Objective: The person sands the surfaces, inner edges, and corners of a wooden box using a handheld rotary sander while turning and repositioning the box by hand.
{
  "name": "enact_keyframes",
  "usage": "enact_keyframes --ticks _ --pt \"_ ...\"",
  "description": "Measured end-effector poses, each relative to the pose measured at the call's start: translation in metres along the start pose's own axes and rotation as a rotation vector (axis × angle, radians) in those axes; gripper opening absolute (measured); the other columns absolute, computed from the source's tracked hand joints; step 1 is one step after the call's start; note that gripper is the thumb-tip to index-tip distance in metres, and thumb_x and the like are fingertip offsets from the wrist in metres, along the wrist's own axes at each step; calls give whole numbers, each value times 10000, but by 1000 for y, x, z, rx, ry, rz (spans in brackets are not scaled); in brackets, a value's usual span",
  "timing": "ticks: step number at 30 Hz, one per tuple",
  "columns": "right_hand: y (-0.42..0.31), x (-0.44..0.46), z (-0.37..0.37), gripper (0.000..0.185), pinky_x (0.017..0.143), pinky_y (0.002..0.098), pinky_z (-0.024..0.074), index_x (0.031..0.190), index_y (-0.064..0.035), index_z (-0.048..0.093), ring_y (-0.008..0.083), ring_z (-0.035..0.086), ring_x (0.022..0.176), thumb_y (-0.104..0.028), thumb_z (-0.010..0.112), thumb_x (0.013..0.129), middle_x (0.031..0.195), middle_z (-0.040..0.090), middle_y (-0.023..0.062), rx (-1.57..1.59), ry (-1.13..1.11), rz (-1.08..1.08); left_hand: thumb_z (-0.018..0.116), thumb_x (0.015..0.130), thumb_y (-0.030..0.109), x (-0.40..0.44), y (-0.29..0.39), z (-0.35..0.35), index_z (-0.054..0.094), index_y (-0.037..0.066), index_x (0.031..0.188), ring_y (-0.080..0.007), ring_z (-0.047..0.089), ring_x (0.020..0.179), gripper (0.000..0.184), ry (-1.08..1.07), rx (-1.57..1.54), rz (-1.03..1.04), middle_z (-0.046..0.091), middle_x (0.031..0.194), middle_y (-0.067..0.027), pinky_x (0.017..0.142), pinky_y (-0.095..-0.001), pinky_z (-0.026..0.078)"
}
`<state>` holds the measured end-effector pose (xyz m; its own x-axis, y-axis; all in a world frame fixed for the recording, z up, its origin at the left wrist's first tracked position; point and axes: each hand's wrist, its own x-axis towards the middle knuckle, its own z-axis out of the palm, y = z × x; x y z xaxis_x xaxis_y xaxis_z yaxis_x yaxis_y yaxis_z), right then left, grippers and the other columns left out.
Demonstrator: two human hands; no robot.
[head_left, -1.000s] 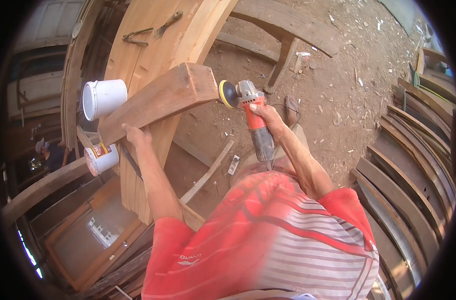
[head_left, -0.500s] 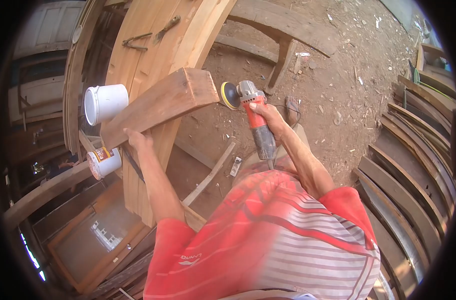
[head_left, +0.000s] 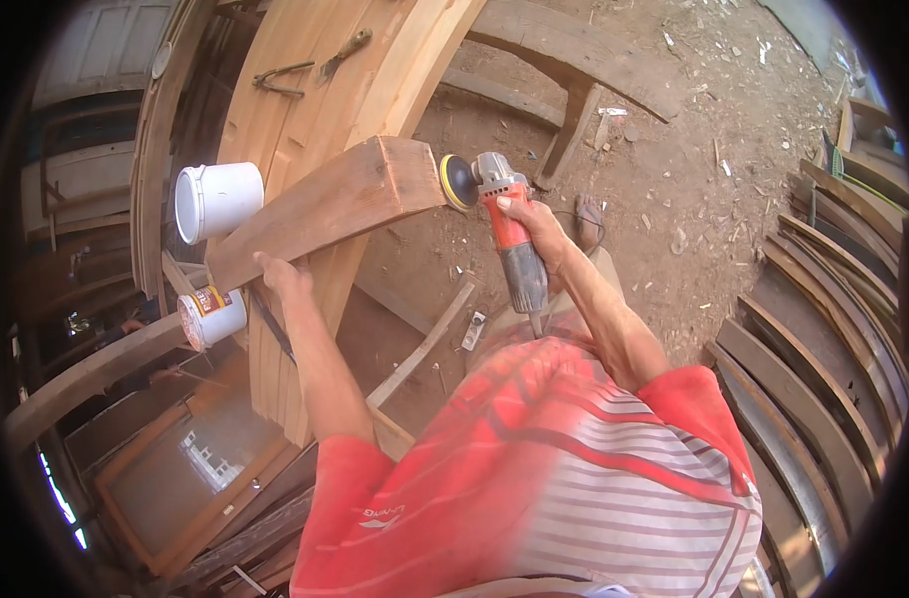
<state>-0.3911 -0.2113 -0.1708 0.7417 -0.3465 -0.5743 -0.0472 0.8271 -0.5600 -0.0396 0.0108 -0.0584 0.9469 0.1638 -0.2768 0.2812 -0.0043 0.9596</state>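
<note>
My left hand (head_left: 287, 281) grips the lower side of a long, box-shaped brown wooden piece (head_left: 310, 204), thumb on its near face and the other fingers mostly hidden. The piece lies tilted across a pale wooden panel. In my right hand (head_left: 537, 227) is a red and black angle grinder (head_left: 512, 234), its grey head up. A yellow-rimmed sanding disc (head_left: 458, 182) on the grinder stands upright at the wooden piece's right end face, touching or nearly so. Whether the disc spins I cannot tell.
Pliers-like tool (head_left: 283, 78) and a scraper (head_left: 347, 52) lie on the pale panel (head_left: 320, 130). A white bucket (head_left: 220, 199) and a smaller labelled tub (head_left: 213, 317) stand at left. A wooden bench (head_left: 574, 50) is beyond; stacked boards (head_left: 803, 399) line the right.
The sanding disc has come slightly closer to the wooden piece's end face. The whole view has shifted a little; both hands keep their holds.
</note>
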Motion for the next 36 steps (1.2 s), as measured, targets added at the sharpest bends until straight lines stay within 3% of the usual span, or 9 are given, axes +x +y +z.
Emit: enact_keyframes --ticks 14,16,18,20,22,24,26,29,36 --pt "-24 0 -1 566 708 340 592 1209 -33 691 128 636 770 -527 751 938 900 627 16 -44 -1 -60 409 1142 471 6 0 -1 343 12 1602 -377 598 1318 653 10 -10 -30 492 1552 -171 1017 -524 619" --pt "-23 9 -1 655 779 351 565 1291 -26 695 166 656 867 -543 771 897 1029 681 74 -39 -49 -37 409 1142 473 6 0 1 342 9 1601 -379 600 1313 656 14 -16 -27 493 1549 -172 1015 -524 619" --pt "-26 15 0 646 778 351 564 1274 -28 701 162 654 866 -547 770 896 1024 680 68 -70 -51 -27 408 1142 474 4 2 3 342 6 1600 -380 601 1309 659 16 -23 -23 494 1546 -173 1012 -524 620" --pt "-29 16 1 636 777 350 563 1258 -31 708 159 652 866 -551 770 896 1019 678 63 -106 -59 -18 445 1130 493 -2 5 3 339 5 1603 -379 589 1313 688 24 -12 -53 472 1559 -171 1011 -533 618" --pt "-29 19 -3 578 662 346 582 1162 -29 687 148 651 757 -541 781 911 900 648 39 -144 -8 -83 478 1118 505 -4 5 -2 340 18 1606 -367 566 1337 703 9 -44 -75 460 1568 -160 1051 -528 590" --pt "-29 10 -21 568 669 341 575 1149 -33 691 149 652 758 -540 780 912 902 657 41 -166 30 -54 512 1106 518 -13 1 -8 341 31 1609 -355 543 1362 721 -13 -71 -106 448 1578 -149 1091 -522 562" --pt "-27 -3 -31 557 676 336 569 1136 -36 696 149 652 758 -540 779 913 904 665 42 -185 77 -15 604 1063 533 -34 -13 -12 360 66 1603 -324 493 1412 754 -287 -144 -86 439 1582 -124 1174 -499 479" --pt "-34 -17 -43 571 693 333 563 1143 -33 676 153 665 761 -550 765 917 878 668 37 -123 113 -37 701 1021 484 -88 -16 16 382 75 1584 -297 480 1425 766 -454 -229 -60 465 1561 -105 1207 -475 430" --pt "-49 -21 -65 530 722 341 525 1133 -44 680 139 633 802 -521 756 917 924 644 28 -136 127 -89 821 945 377 -93 -20 50 390 38 1566 -303 490 1413 828 -368 -262 -112 499 1539 -110 1188 -507 431"
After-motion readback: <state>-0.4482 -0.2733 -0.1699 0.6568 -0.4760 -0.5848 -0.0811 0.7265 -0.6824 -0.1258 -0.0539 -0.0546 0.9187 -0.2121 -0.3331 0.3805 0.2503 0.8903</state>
